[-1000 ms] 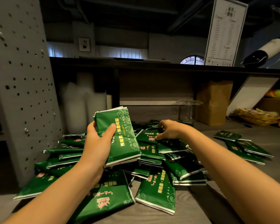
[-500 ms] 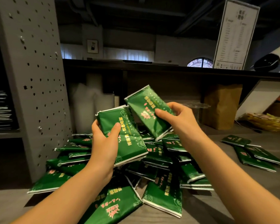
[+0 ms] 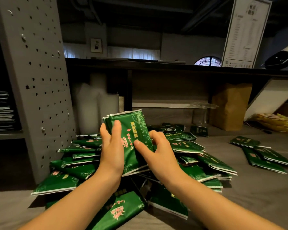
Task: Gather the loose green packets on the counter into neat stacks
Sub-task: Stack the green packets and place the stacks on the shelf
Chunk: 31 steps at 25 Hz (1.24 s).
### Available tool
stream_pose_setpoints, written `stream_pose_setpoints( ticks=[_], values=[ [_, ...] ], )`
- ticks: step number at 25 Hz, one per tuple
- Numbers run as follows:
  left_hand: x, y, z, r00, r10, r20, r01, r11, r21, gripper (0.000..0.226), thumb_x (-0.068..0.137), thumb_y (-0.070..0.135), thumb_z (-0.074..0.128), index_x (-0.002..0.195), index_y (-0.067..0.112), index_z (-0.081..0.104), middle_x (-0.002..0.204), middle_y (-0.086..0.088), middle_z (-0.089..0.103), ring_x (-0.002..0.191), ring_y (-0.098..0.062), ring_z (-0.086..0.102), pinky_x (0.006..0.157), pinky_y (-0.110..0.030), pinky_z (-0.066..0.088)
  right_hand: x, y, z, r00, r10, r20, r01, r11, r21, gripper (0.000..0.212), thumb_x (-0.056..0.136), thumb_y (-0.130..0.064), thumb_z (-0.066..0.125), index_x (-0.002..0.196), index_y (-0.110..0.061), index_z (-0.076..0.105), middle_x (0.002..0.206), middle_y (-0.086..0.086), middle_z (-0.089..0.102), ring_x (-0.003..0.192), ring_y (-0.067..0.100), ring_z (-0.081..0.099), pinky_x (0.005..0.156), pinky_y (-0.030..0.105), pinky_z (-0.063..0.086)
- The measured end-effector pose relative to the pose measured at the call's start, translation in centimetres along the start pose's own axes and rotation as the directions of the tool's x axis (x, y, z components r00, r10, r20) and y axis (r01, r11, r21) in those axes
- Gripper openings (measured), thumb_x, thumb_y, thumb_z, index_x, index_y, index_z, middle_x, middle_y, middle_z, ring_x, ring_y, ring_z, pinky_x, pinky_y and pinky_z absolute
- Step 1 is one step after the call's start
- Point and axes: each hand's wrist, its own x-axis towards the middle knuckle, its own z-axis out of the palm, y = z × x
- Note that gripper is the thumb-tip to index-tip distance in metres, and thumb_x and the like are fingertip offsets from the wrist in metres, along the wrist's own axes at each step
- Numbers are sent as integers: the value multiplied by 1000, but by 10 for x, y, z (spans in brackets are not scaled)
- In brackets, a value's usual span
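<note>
Together, left grip (image 3: 112, 151) and right grip (image 3: 159, 154) pinch the packet stack (image 3: 135, 128) between them.

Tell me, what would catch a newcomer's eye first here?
First, the small stack of green packets held up at centre, with the left hand gripping its left edge and the right hand holding its right side. Beneath it a messy heap of loose packets sprawls over the grey counter, with a few stray packets lying apart at the right. A tall perforated grey panel stands at the left.
</note>
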Motion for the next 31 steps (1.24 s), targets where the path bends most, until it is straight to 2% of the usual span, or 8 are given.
stream_pose_setpoints(
  ticks=[4,7,10,14,20,25,28,31],
  values=[
    [1,-1,0,997,56,46,-59,995,82,69,91,24,58,145,31,16,122,7,56,104,-9,59,74,-23,47,7,-5,-15,996,-79,38,83,991,-105,14,90,-31,58,81,-24,51,89,-6,46,81,0,45,73,13,35],
    [1,0,0,996,62,61,-68,994,91,68,92,22,58,143,34,15,125,6,53,105,-13,60,74,-25,50,25,-2,-50,987,-155,-41,101,800,-591,20,94,-40,44,91,-21,49,92,-3,53,90,16,47,75,32,39],
    [-2,1,1,994,62,94,-73,991,110,65,93,19,55,143,33,16,117,8,54,91,-6,61,58,-16,52,36,10,-89,984,171,-54,-129,464,-877,41,96,-52,33,116,-19,48,117,5,57,108,28,51,79,37,40],
    [-2,2,2,991,41,125,-54,993,103,62,94,15,53,143,33,19,110,8,56,79,-4,63,48,-15,51,42,35,-106,876,474,-83,-323,451,-832,73,88,-65,41,144,-20,27,139,11,48,123,34,48,90,40,43],
    [-1,1,1,991,9,135,-21,996,90,61,93,16,54,143,34,24,117,5,57,91,-12,63,50,-16,52,43,41,-112,837,545,49,-405,678,-613,91,84,-38,67,151,-16,10,151,11,33,134,27,38,102,32,37],
    [0,5,0,994,-20,104,14,998,57,54,94,16,53,140,33,30,117,5,59,91,-10,63,49,-16,51,43,26,-104,959,284,13,-278,946,-169,61,89,-6,60,143,-15,32,126,4,56,100,15,59,82,26,48],
    [2,5,-2,996,-51,79,49,998,31,51,95,16,52,139,34,31,117,4,60,91,-11,64,51,-19,52,37,3,-92,968,241,73,-252,912,325,29,93,-4,51,121,-12,56,98,5,71,79,17,70,66,28,56],
    [4,4,-2,996,-59,68,58,998,11,51,97,16,47,142,30,26,119,2,60,94,-11,62,66,-26,52,24,-11,-66,976,157,153,-211,864,457,28,94,-2,48,113,-18,60,98,6,73,81,18,70,66,29,57]
  ],
)
